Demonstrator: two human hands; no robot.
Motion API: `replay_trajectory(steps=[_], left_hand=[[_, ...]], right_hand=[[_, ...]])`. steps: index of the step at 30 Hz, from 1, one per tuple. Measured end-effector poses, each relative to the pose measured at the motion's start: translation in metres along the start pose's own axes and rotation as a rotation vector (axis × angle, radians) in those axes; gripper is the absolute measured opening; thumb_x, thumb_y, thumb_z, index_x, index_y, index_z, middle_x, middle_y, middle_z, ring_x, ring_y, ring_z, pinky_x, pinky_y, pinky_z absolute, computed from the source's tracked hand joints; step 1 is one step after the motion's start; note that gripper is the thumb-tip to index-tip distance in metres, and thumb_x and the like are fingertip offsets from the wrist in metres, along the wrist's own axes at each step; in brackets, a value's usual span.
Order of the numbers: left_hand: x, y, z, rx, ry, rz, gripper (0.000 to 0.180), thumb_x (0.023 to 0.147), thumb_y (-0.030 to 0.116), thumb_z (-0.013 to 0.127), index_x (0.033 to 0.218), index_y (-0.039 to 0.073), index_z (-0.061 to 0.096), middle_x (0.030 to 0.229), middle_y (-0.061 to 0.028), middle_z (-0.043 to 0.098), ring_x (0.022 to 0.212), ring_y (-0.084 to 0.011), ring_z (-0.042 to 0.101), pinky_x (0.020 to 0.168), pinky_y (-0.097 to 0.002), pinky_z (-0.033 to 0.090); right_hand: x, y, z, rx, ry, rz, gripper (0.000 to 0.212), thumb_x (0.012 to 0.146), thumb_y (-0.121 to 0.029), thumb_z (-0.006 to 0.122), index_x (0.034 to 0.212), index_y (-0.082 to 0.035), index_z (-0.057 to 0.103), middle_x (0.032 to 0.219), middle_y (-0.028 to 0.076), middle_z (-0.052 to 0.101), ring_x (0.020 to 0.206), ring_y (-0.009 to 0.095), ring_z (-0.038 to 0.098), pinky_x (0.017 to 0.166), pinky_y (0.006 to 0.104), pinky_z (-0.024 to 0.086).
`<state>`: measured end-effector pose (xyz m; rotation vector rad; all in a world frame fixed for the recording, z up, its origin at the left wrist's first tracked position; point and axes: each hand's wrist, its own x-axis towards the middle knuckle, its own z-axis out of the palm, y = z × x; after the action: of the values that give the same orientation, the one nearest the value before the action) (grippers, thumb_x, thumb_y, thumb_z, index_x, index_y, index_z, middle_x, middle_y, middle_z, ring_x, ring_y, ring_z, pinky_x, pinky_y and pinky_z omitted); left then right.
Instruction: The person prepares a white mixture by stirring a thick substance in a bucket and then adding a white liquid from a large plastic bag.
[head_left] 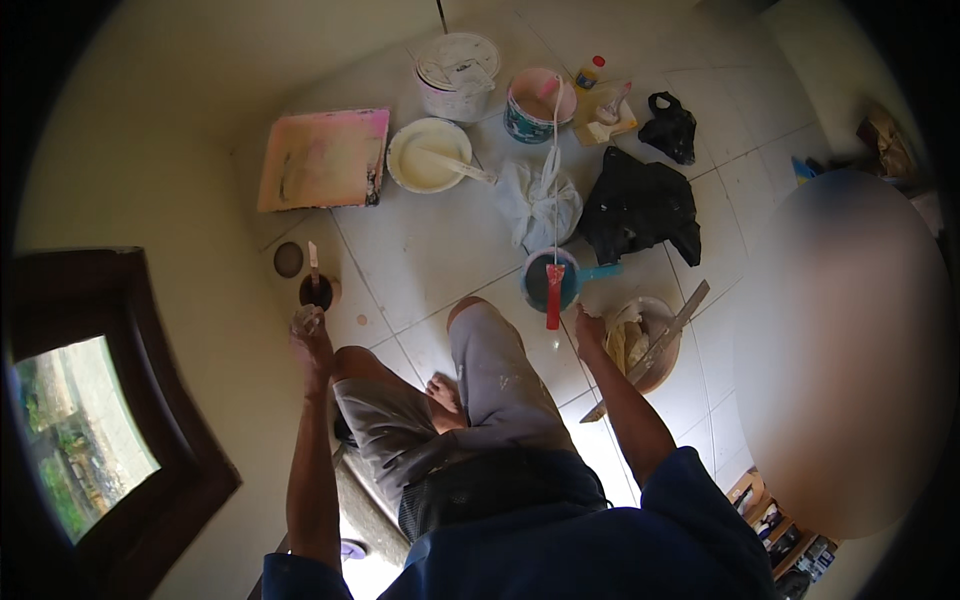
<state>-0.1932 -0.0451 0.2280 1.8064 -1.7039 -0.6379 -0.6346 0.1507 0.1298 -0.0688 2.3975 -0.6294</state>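
Observation:
My left hand [313, 345] is closed around a small pale, glassy-looking thing [306, 319] by the left wall. Just beyond it stands a dark cup [317, 293] with a brush [313, 258] sticking up out of it. My right hand [591, 330] is low on the other side, its fingers curled; what they hold, if anything, is too small to make out. Beside that hand sits a round tub [656, 372] with a pale cloth-like bundle in it and a wooden strip [650, 350] across its rim. A blue dipper [536, 290] lies ahead, with a red-handled roller [554, 297] resting over it.
Farther off are a paint-stained tray [325, 160], a white bowl [405, 165] with a stirring stick, a lidded bucket [455, 103], a pink-rimmed pail [525, 125], a bottle [590, 72], a tied white bag [535, 205] and black bags [640, 205]. A dark-framed window [130, 330] is at left; a blurred shape fills the right.

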Motion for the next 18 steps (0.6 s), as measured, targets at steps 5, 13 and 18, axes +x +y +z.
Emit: replay_trajectory(steps=[5,13,18], left_hand=[[0.034,0.016,0.020,-0.288,0.113,0.169,0.025,0.090,0.021,0.049,0.099,-0.002,0.051,0.079,-0.0056,0.054,0.068,-0.0121,0.049,0.061,-0.0269,0.043],[0.002,-0.036,0.029,-0.334,0.195,0.204,0.028,0.093,0.024,0.044,0.100,-0.003,0.046,0.078,-0.0053,0.048,0.071,-0.0131,0.045,0.064,-0.0268,0.039],[-0.020,-0.075,0.039,-0.301,0.081,-0.041,0.023,0.091,0.023,0.048,0.093,0.000,0.047,0.079,-0.0051,0.049,0.067,-0.0128,0.047,0.057,-0.0267,0.041]], right_hand=[[0.023,-0.012,0.028,0.777,-0.069,0.314,0.059,0.078,-0.046,0.052,0.104,0.007,0.056,0.106,0.024,0.057,0.093,0.036,0.057,0.078,0.0393,0.045],[0.049,0.000,0.019,0.370,0.441,-0.427,0.047,0.080,-0.035,0.059,0.102,0.007,0.055,0.102,0.026,0.057,0.099,0.036,0.054,0.085,0.0394,0.042],[0.160,-0.042,-0.043,0.562,0.566,-0.253,0.035,0.081,-0.024,0.058,0.102,0.004,0.056,0.100,0.020,0.058,0.095,0.030,0.057,0.082,0.0338,0.044]])
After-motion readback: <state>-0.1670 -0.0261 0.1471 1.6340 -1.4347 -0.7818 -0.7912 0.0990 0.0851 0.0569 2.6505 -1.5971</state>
